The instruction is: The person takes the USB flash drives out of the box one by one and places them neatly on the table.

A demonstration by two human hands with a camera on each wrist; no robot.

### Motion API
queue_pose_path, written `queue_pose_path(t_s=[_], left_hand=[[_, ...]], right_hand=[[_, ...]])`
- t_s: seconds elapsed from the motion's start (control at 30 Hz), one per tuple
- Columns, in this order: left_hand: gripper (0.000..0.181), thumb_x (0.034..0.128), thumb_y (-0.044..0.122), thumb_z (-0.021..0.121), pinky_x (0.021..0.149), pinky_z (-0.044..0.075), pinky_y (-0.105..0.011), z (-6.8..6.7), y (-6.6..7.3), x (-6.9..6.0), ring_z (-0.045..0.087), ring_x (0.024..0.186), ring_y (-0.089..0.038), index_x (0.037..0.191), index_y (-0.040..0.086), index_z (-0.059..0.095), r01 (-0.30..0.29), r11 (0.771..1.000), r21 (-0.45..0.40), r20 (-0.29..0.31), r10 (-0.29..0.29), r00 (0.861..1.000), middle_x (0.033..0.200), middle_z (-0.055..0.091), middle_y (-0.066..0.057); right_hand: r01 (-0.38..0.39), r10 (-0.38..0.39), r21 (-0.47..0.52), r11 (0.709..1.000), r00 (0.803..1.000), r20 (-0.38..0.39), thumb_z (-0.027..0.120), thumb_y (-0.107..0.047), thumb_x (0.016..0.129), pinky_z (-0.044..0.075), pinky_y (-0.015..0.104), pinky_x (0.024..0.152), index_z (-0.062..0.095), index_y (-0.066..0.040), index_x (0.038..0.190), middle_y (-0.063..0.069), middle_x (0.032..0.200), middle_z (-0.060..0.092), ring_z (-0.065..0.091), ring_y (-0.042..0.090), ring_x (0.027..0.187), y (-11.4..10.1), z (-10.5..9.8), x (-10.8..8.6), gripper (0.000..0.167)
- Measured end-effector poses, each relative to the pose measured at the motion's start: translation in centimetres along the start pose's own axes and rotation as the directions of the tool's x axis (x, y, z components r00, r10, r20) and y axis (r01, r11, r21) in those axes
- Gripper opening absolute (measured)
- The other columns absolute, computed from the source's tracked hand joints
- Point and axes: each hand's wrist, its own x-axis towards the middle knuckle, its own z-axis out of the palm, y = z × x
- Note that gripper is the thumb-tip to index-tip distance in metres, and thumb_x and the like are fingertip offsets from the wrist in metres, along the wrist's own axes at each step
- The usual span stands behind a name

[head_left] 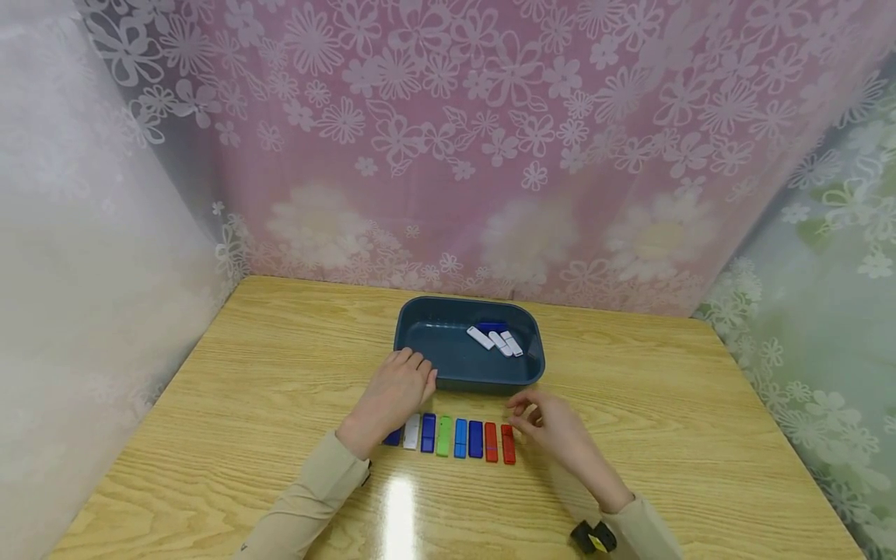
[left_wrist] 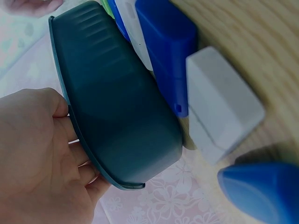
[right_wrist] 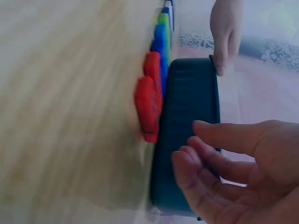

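Note:
My left hand (head_left: 399, 381) grips the front left rim of a dark teal plastic bin (head_left: 469, 383), its fingers hooked over the edge in the left wrist view. Several white sticks that look like capped USB flash drives (head_left: 481, 337) and a blue one (head_left: 491, 326) lie inside, toward the right. In front of the bin runs a row of similar drives: blue, white, green (head_left: 444, 435), light blue (head_left: 460, 439) and red. Just beside the row's rightmost red drive (head_left: 508, 444), my right hand (head_left: 549, 424) hovers with loosely bent fingers and nothing visible between them.
The wood-grain table (head_left: 280, 373) extends on both sides of the bin. A pink flowered curtain (head_left: 448, 155) hangs behind it, with pale sheets at left and right. A black wrist strap device (head_left: 593, 537) sits by the right sleeve.

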Motion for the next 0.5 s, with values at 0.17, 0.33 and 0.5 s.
queue_pose_path(t_s=[0.17,0.33,0.5], left_hand=[[0.021,0.1007,0.02,0.062,0.077,0.048,-0.035,0.1,0.0,0.0,0.055,0.08,-0.022,0.082,0.01,0.065,-0.001,1.0,-0.004,-0.008,0.001,1.0,0.083,0.064,-0.004],[0.023,0.1028,0.021,0.059,0.077,0.048,-0.035,0.1,0.0,0.0,0.054,0.08,-0.022,0.083,0.011,0.064,0.003,1.0,-0.008,0.017,-0.003,1.0,0.083,0.063,-0.004],[0.025,0.1042,0.022,0.056,0.078,0.048,-0.035,0.0,0.0,0.0,0.055,0.081,-0.022,0.084,0.011,0.065,0.0,1.0,0.0,0.021,0.0,1.0,0.084,0.063,-0.004]], right_hand=[[0.078,-0.086,-0.066,0.995,0.988,-0.125,0.074,-0.006,0.091,0.054,0.026,0.067,0.073,-0.009,0.095,-0.001,0.086,0.066,0.06,0.011,0.074,-0.2,-0.7,0.5,0.005],[0.134,-0.152,-0.094,0.986,0.964,-0.219,0.075,-0.005,0.09,0.055,0.025,0.066,0.074,-0.012,0.093,-0.002,0.086,0.069,0.063,0.01,0.075,0.0,-0.9,1.2,0.008],[0.164,-0.193,-0.126,0.978,0.943,-0.271,0.076,-0.005,0.09,0.055,0.028,0.066,0.074,-0.01,0.094,0.001,0.086,0.07,0.064,0.011,0.074,-0.2,-1.3,2.8,0.008]])
